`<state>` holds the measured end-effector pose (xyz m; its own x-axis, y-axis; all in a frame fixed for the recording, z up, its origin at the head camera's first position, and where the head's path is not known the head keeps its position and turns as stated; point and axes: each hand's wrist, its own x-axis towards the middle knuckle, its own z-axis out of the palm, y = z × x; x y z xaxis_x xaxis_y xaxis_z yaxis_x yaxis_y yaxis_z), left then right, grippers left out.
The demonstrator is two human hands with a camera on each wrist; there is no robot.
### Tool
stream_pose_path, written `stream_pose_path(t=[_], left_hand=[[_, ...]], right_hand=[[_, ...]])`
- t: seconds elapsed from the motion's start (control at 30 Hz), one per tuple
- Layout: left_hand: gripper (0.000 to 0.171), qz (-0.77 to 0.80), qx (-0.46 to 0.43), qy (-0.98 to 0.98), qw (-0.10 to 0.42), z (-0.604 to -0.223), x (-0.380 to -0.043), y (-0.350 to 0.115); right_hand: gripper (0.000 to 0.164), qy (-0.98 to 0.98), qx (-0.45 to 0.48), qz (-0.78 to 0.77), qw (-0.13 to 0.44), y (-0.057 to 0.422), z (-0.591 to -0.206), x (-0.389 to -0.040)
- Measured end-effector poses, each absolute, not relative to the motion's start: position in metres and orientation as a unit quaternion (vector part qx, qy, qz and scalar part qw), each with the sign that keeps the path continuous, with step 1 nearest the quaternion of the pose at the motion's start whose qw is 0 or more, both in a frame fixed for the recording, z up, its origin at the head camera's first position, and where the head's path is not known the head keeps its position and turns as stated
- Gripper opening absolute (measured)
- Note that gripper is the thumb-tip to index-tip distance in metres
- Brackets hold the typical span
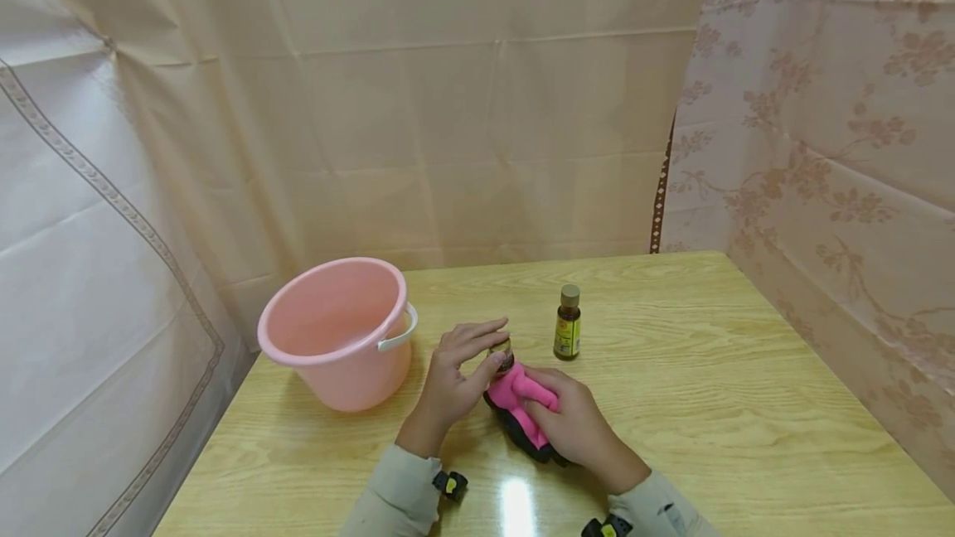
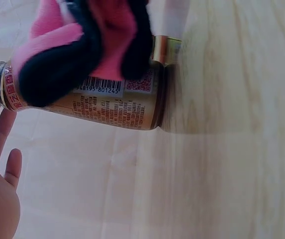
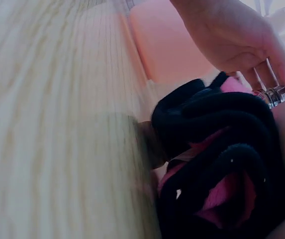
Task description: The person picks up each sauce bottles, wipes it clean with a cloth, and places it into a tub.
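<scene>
A small brown bottle (image 1: pixel 506 357) stands on the table in front of me, its barcode and printed label facing the left wrist camera. My left hand (image 1: pixel 453 378) has its thumb and fingers on either side of the bottle's shiny top. Wrapped against the bottle's side is a bunched pink-and-black cloth item (image 1: pixel 511 394) with finger-like ends, perhaps a glove. My right hand (image 1: pixel 573 419) grips this cloth around the bottle, covering part of the label. In the right wrist view, black folds (image 3: pixel 222 117) with pink inside fill the middle.
Behind and to the right stands a second brown bottle (image 1: pixel 569 330) with a yellow label and a gold-toned cap. A pink bucket (image 1: pixel 336 355) with a white handle (image 1: pixel 398 334) is at the left. The wooden table (image 1: pixel 716 404) is bordered by hanging cloths (image 1: pixel 477 106).
</scene>
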<state>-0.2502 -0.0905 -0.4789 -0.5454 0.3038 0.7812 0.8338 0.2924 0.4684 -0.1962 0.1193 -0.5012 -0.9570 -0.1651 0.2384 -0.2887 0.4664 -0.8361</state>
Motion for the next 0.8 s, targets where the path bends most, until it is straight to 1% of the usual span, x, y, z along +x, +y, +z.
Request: stream_pose_path(t=[0.17, 0.33, 0.67, 0.8], left_hand=[[0.031, -0.459, -0.378, -0.755, 0.276, -0.4775, -0.2489, -0.0913], [0.032, -0.458, -0.377, -0.756, 0.277, -0.4784, -0.2496, -0.0926], [0.029, -0.460, -0.380, -0.748, 0.292, -0.4761, -0.2475, -0.0924], [0.028, -0.455, -0.378, -0.750, 0.295, -0.4753, -0.2478, -0.0923]], right_hand=[[0.041, -0.865, 0.120, 0.486, 0.048, 0.1190, -0.5017, -0.1957], [0.042, -0.866, 0.115, 0.485, 0.041, 0.1185, -0.5014, -0.1958], [0.042, -0.857, 0.133, 0.493, 0.070, 0.1183, -0.5016, -0.1963], [0.043, -0.848, 0.144, 0.503, 0.090, 0.1181, -0.4997, -0.1956]])
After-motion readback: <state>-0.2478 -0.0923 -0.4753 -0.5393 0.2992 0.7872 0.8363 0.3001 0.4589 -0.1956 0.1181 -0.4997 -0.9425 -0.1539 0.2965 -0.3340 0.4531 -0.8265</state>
